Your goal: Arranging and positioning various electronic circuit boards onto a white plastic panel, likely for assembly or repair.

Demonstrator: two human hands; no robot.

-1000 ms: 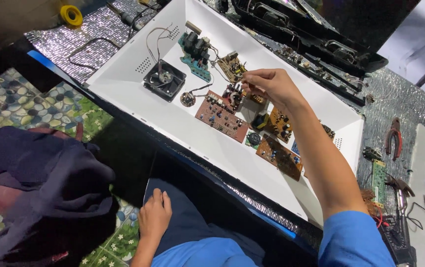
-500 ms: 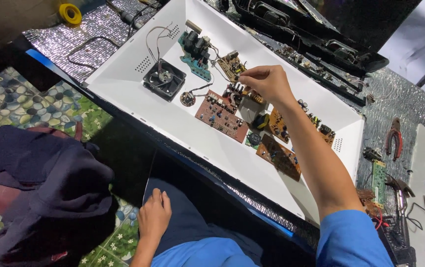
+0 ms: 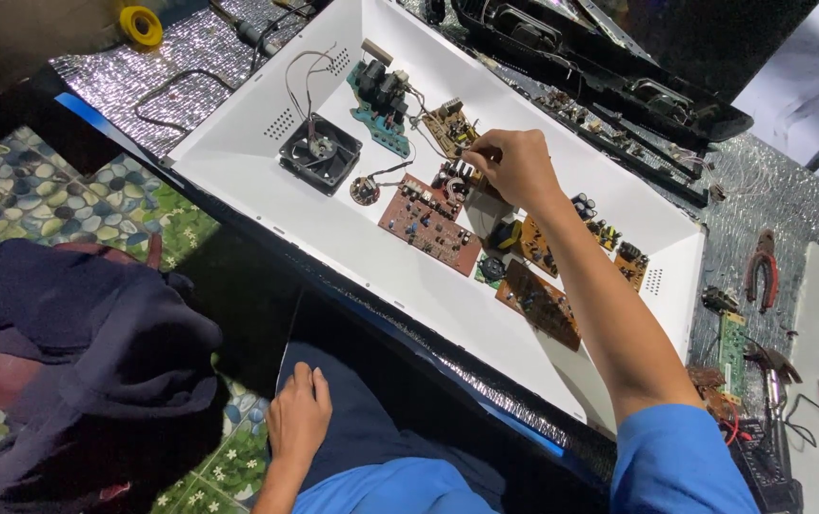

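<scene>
right hand at small tan board, inside white tray

the right hand [image 3: 516, 164] reaches across the white tray [image 3: 267, 143], fingers curled narrow and pinched at the edge of a small tan circuit board [image 3: 448, 124]. cannot tell whether the fingertips grip a part or only touch it. that board lies near the tray's far wall, just right of a teal board with dark coils [image 3: 381, 100].

below the hand: a reddish-brown circuit board [image 3: 427, 226], with a small round part [image 3: 365, 190] to its left. further left, a black square fan [image 3: 319, 152], wires running up from it. under the forearm, more brown boards [image 3: 538, 300].

the left hand [image 3: 299, 419] rests flat, fingers loosely spread, on the dark trouser leg, holding nothing.

outside the tray: red-handled pliers [image 3: 763, 266] on the silver mat at right, a yellow tape roll [image 3: 142, 25] at top left, a dark cloth bundle [image 3: 76, 333] on the patterned floor.
</scene>
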